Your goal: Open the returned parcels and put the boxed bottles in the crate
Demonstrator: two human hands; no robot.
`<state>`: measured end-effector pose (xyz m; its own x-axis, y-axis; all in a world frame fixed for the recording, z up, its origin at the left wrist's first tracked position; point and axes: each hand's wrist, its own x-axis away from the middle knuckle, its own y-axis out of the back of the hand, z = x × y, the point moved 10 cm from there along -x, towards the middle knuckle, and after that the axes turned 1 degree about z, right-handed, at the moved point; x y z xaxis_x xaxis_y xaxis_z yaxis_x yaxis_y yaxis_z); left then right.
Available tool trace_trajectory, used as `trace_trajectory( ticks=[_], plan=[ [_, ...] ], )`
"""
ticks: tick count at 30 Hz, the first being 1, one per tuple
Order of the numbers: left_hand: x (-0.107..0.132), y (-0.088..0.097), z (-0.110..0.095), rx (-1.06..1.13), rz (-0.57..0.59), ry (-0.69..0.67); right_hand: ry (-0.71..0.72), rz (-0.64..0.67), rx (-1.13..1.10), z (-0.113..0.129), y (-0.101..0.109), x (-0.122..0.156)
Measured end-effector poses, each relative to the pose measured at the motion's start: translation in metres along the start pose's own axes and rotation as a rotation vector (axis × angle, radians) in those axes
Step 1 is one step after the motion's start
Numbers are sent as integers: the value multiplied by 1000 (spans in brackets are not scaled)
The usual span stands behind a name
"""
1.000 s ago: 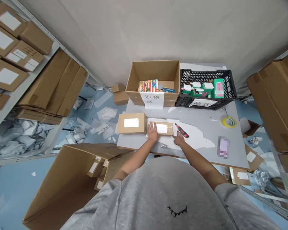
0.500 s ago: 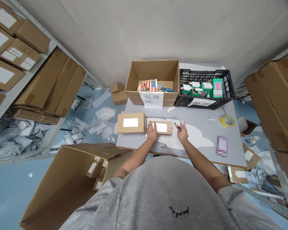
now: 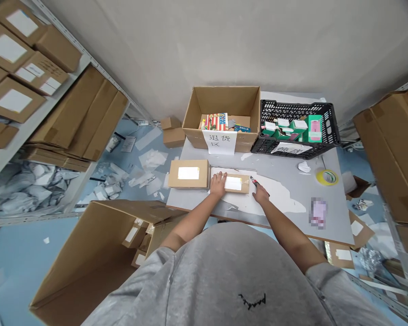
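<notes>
My left hand [image 3: 218,184] lies over the left end of a small cardboard box [image 3: 245,184], its fingers spread and pointing away from me. The box has a white label [image 3: 233,183] on top. My right hand [image 3: 261,194] is closed on a red and black utility knife [image 3: 254,180], with the tip close to the box's right end. Under the box is a white sheet [image 3: 282,194] with ragged edges. To the left stands a larger, closed cardboard box [image 3: 204,174] that also bears a white label.
An open carton [image 3: 240,99] of books and a black crate [image 3: 331,127] of green boxes stand at the table's back. Crumpled paper [image 3: 304,167], a yellow tape roll [image 3: 327,177] and a blurred pinkish item [image 3: 318,213] lie right. A big open carton [image 3: 78,262] stands lower left.
A crumpled white paper now lies near the tape roll, where none lay before. My right hand has lowered slightly with the knife. My left hand stays on the box; the whole view has shifted slightly.
</notes>
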<state>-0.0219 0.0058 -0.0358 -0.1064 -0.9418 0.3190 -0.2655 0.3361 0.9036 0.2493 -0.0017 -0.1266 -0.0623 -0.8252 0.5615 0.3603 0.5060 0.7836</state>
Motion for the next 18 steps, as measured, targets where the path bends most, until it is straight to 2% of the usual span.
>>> trace_trajectory(
  ticks=[4, 8, 13, 18],
  plan=[
    [1, -3, 0, 9, -4, -5, -55, -27, 133, 1, 3, -11],
    [17, -9, 3, 6, -45, 48, -77, -40, 188, 2, 3, -25],
    [44, -16, 10, -26, -87, 80, -97, -47, 62, -9, -3, -33],
    [51, -22, 20, 31, -97, 111, -91, -32, -57, -20, -3, -26]
  ],
)
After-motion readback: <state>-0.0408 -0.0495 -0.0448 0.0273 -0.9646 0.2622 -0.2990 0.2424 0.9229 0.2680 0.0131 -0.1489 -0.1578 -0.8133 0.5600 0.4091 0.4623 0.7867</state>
